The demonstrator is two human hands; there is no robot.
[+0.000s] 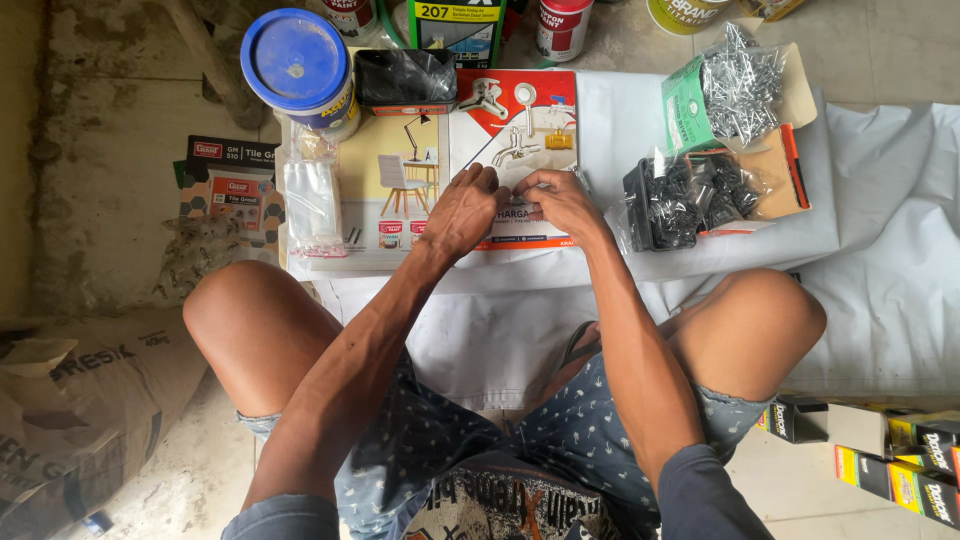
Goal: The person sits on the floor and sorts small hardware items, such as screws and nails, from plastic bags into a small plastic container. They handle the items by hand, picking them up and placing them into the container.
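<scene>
My left hand (pixel 462 212) and my right hand (pixel 562 200) meet fingertip to fingertip over a red-and-white catalogue (pixel 520 110) with pictures of taps. The fingers of both hands pinch a small clear plastic bag (pixel 518 184), mostly hidden by the fingers. Whether anything is inside it I cannot tell. Right of my right hand stands an open box of black screws (pixel 690 195) in a plastic liner. Behind it lies a green-and-clear bag of silver nails (pixel 735 85). A stack of small clear plastic bags (pixel 312 195) lies left of my left hand.
A white sheet (pixel 880 240) covers the low surface in front of my bare knees. A blue-lidded tub (pixel 296 62), a black box (pixel 405 78) and paint cans (pixel 560 25) stand at the back. A cement sack (pixel 80 400) lies at the left; small yellow-and-black boxes (pixel 900 460) lie at the right.
</scene>
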